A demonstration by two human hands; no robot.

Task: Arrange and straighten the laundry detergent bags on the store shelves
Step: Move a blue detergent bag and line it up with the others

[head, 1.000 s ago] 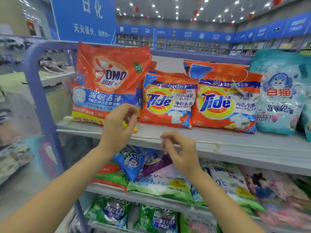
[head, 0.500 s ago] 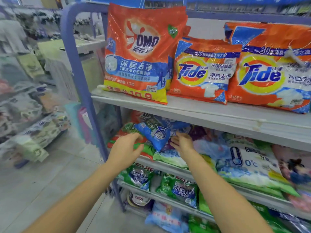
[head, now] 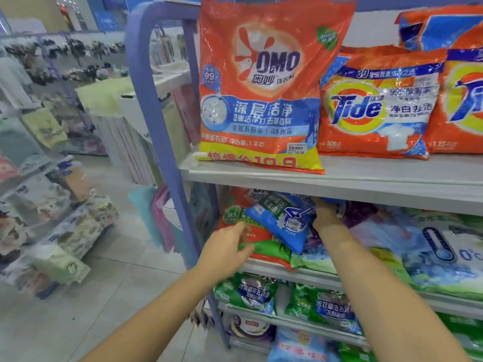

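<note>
Compared with half a second ago the view sits nearer the rack, and both hands reach further into the second shelf (head: pixel 313 279); a second ago they were up at the lip of the top shelf (head: pixel 366 176).

Right of the purple post (head: pixel 151 100), the OMO bag (head: pixel 261 87) stands upright on the top shelf as before, its bottom edge hanging over the lip.

Below it, the left hand (head: pixel 224 249) has moved in from the shelf front. Its fingers are loosely spread with the thumb apart, the tips lie against the orange-green bag (head: pixel 266 250), and it grips nothing.

The blue bag (head: pixel 282 220) lies tilted on top of that bag and its neighbours, much as it did earlier.

The right hand (head: pixel 325 218) was lower on the blue bag's right side and now sits at its upper right edge, under the top shelf. Its fingers are hidden behind the bag, so a grip cannot be told.

Above, two Tide bags (head: pixel 376 105) (head: pixel 460 100) lean side by side, unmoved. On the second shelf further right lies a pale bag (head: pixel 444 257) with a thermometer print.
</note>
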